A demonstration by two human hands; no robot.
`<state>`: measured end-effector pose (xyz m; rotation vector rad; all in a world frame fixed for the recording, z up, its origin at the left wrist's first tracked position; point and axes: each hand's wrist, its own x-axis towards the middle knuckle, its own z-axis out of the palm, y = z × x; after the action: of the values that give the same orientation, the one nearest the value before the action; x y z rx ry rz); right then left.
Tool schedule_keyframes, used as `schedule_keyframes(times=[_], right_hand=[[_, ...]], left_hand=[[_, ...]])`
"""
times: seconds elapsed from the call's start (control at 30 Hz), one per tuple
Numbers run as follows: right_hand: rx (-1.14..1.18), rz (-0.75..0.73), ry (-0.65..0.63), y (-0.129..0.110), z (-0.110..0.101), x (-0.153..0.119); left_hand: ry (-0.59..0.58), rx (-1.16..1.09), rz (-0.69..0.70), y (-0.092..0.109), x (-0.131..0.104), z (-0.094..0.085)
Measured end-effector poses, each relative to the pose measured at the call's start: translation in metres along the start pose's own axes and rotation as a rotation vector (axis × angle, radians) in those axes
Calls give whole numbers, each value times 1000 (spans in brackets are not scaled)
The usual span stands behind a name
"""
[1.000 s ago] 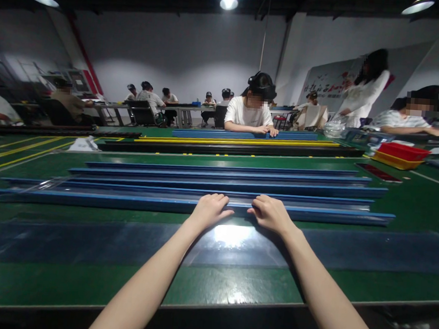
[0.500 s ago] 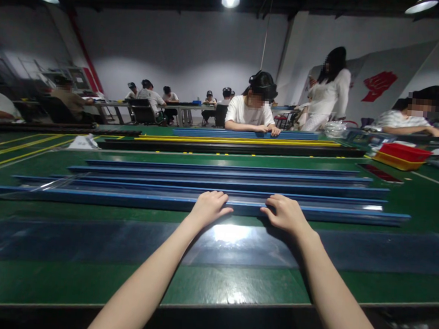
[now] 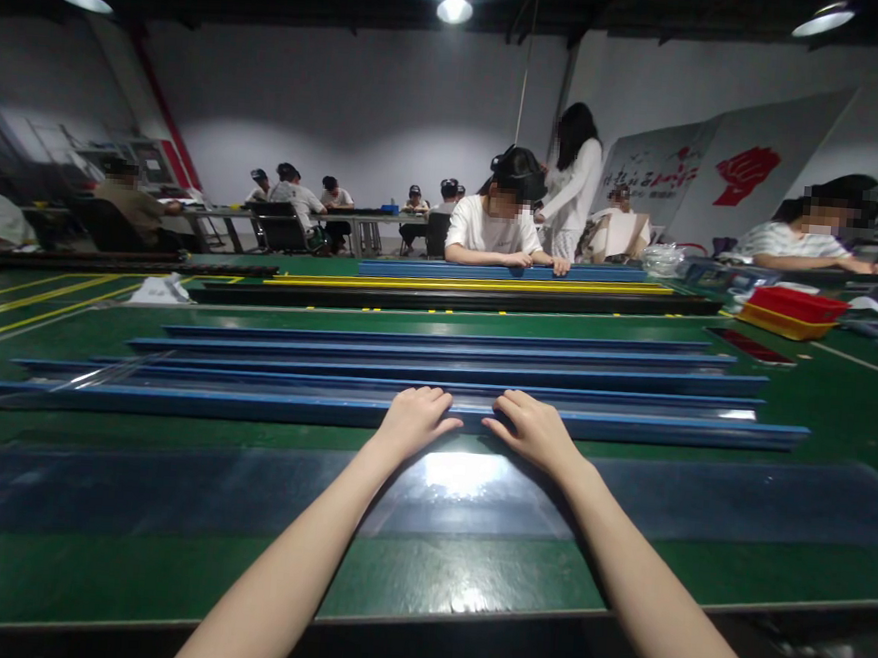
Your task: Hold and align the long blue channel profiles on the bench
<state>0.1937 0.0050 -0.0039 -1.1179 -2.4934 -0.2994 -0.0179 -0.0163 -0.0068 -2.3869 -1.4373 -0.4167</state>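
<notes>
My left hand [image 3: 416,420] curls over the near wall of the closest long blue channel strip [image 3: 253,408], its thumb on the near side and its fingertips over the edge. A short way to the right, my right hand [image 3: 533,428] grips the same wall, thumb pointing inward. The strip lies lengthwise across the table. Clear plastic film [image 3: 89,382] pokes out at its left end. Between the strip and the table's front edge lies a wide, flat, transparent sheet [image 3: 195,472] with a bright reflection.
More blue strips [image 3: 445,345] lie just behind on the green table [image 3: 482,578]. Beyond are black and yellow strips [image 3: 472,286], a co-worker [image 3: 496,223], a red bin [image 3: 795,309] and a dark phone-like slab [image 3: 752,346]. White paper [image 3: 159,289] stands at left.
My right hand has slid left along the strip, closer to my left hand, which stays in place. The standing person in the background has moved left.
</notes>
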Motion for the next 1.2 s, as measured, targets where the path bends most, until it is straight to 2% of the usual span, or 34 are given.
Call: schedule_keyframes(times=[0.4, 0.83, 1.2], right_hand=[[19, 33, -49, 0, -4, 7], [-28, 157, -71, 21, -17, -10], [23, 147, -69, 22, -18, -11]], left_hand=[[-5, 17, 8, 0, 0, -4], [-4, 19, 18, 0, 1, -4], [13, 12, 31, 0, 0, 2]])
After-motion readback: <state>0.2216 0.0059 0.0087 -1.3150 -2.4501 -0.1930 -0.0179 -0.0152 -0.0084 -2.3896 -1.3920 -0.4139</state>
